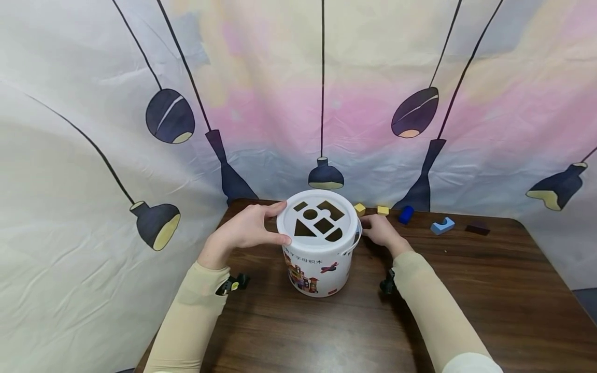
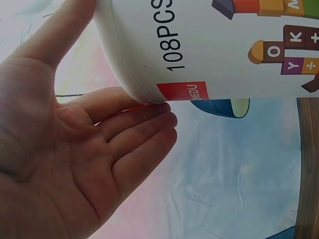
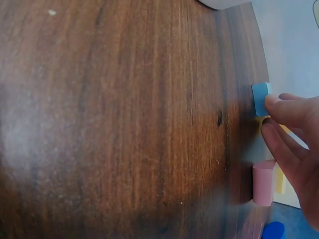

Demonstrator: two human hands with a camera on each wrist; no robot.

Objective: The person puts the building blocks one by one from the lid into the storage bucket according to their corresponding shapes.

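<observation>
Head: your left hand (image 1: pixel 244 228) braces the white plastic bucket (image 1: pixel 337 259) with the shape-cut lid, upright on the table (image 1: pixel 368 331); right hand (image 1: pixel 383 232) works behind it.

Left wrist: fingers straight against the bucket, not wrapped.

Right wrist: looks like thumb and finger pinch the light-blue block (image 3: pixel 259 99), at the table's far edge, near the rounded pink block (image 3: pixel 262 184). Reads as pickup; next move needs a firm pinch, then a lift clear of the bucket.

Set out on dark brown wood-grain table (image 1: pixel 466 290)

Standing upright on top: white plastic bucket with printed sides (image 1: pixel 312 261). Along far edge, left to right: two small yellow blocks (image 1: pixel 383 211), deep-blue rounded block (image 1: pixel 406 214), light-blue block with curved notch (image 1: pixel 442 227), flat dark-brown block (image 1: pixel 478 228). Also there, right wrist view: pale-pink block with curved side (image 3: pixel 263 183), near deep-blue one.
</observation>
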